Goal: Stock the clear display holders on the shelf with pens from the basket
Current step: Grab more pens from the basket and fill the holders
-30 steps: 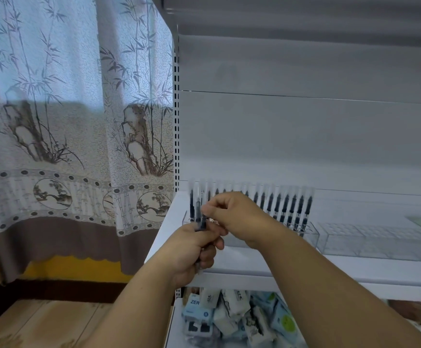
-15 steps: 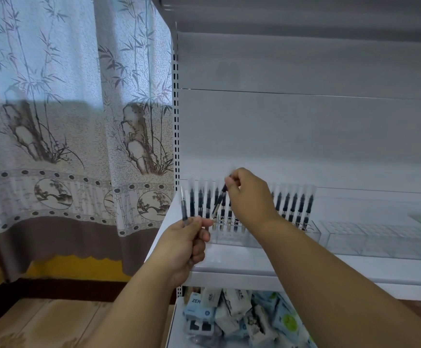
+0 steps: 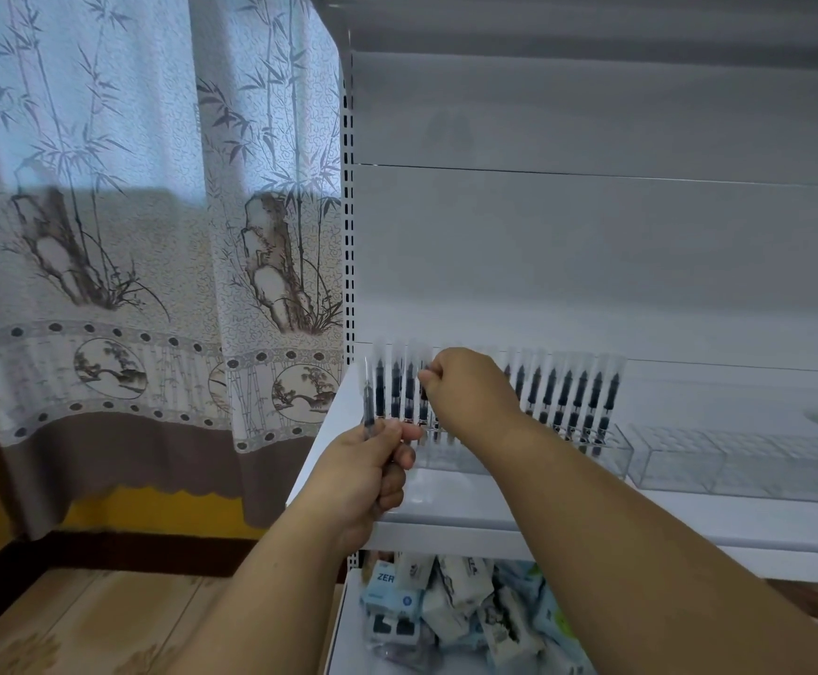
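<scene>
Nearest the camera, below the shelf (image 3: 568,509), lay a heap of small packets (image 3: 451,606) in white and pale blue wrappers. Just above them, at the front left corner of the shelf, the left hand (image 3: 365,472) had its fingers curled round a spare pen (image 3: 368,406), which stood upright out of the fist with its clear cap on top. The right hand (image 3: 470,387) reached over the shelf, fingers bunched together and pinching the top of another pen (image 3: 424,382) over the left part of the pen holder (image 3: 519,445); whether that pen was already seated in its slot could not be told. The holder, a clear box on the shelf, carried a row of upright pens (image 3: 577,397) with dark barrels and clear caps along its back. To the right of it on the shelf sat a second clear holder (image 3: 738,460) with a grid of slots. Left of the shelf hung a curtain (image 3: 129,236) printed with bamboo.
</scene>
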A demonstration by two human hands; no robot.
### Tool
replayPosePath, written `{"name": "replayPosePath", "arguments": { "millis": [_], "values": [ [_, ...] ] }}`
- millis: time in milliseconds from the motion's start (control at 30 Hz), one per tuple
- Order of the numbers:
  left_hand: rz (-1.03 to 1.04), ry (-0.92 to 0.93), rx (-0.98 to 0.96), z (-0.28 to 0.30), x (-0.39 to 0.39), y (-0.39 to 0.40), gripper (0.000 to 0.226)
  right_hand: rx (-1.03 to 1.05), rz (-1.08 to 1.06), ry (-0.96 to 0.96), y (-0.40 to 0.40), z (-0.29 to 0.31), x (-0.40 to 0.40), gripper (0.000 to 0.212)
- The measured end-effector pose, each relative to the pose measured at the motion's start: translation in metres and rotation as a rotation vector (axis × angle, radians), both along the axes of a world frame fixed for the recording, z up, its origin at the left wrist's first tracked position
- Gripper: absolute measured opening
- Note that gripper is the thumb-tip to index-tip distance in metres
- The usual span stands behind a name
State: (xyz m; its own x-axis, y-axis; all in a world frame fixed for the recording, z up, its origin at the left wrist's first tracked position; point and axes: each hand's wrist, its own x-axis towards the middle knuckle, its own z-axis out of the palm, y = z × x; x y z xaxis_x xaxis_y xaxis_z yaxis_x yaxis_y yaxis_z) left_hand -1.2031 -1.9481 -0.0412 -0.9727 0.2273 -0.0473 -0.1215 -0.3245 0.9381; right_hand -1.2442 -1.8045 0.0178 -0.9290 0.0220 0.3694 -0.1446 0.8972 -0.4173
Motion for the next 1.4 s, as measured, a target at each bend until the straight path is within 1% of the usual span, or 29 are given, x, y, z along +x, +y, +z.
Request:
{"name": "replayPosePath", "arguments": {
  "millis": [33,100,167,200,233,300,333,367,467,600,667,767,833,933,1133,1233,1400],
  "values": [
    [-0.002,0.002,-0.002,0.0,0.0,0.0,0.027,0.004,-0.021,-0.002,0.0,0.002,0.002,0.046],
    [-0.003,0.011,-0.004,0.002,0.0,0.002,0.026,-0.041,-0.05,0.06,0.001,0.004,0.011,0.044],
    [-0.004,0.024,-0.016,0.004,0.0,0.004,0.024,-0.216,0.023,0.098,0.001,0.009,0.025,0.037],
    [-0.01,0.031,-0.031,0.005,0.0,0.006,0.023,-0.329,0.104,0.041,-0.001,0.013,0.033,0.035],
    [-0.023,0.038,-0.051,0.007,0.001,0.008,0.022,-0.416,0.184,-0.059,-0.002,0.018,0.039,0.034],
    [-0.059,0.053,-0.105,0.009,0.002,0.014,0.021,-0.522,0.288,-0.234,-0.004,0.022,0.046,0.03],
    [-0.074,0.061,-0.13,0.01,0.004,0.017,0.021,-0.558,0.301,-0.252,-0.002,0.022,0.047,0.026],
    [-0.081,0.07,-0.149,0.011,0.004,0.02,0.019,-0.575,0.288,-0.228,0.001,0.022,0.047,0.024],
    [-0.061,0.08,-0.163,0.01,0.005,0.02,0.014,-0.567,0.198,-0.062,0.013,0.021,0.043,0.025],
    [0.015,0.037,-0.144,0.008,0.003,0.015,0.019,-0.523,0.064,0.239,0.026,0.019,0.037,0.024],
    [0.046,0.021,-0.14,0.008,0.004,0.013,0.017,-0.499,0.026,0.314,0.027,0.014,0.036,0.025],
    [0.061,0.003,-0.127,0.009,0.004,0.012,0.019,-0.512,-0.017,0.371,0.026,0.008,0.034,0.024],
    [0.062,-0.002,-0.121,0.01,0.004,0.011,0.02,-0.478,-0.034,0.391,0.027,0.005,0.031,0.023],
    [0.053,-0.011,-0.101,0.01,0.003,0.009,0.021,-0.435,-0.025,0.371,0.025,-0.002,0.025,0.021],
    [0.041,-0.029,-0.071,0.007,0.003,0.007,0.022,-0.451,0.022,0.352,0.015,0.0,0.018,0.02],
    [0.049,-0.038,-0.06,0.006,0.004,0.007,0.022,-0.372,0.013,0.343,0.013,0.001,0.016,0.024],
    [0.057,-0.047,-0.042,0.005,0.006,0.005,0.022,-0.272,-0.062,0.335,0.021,0.003,0.013,0.028]
  ]
}}
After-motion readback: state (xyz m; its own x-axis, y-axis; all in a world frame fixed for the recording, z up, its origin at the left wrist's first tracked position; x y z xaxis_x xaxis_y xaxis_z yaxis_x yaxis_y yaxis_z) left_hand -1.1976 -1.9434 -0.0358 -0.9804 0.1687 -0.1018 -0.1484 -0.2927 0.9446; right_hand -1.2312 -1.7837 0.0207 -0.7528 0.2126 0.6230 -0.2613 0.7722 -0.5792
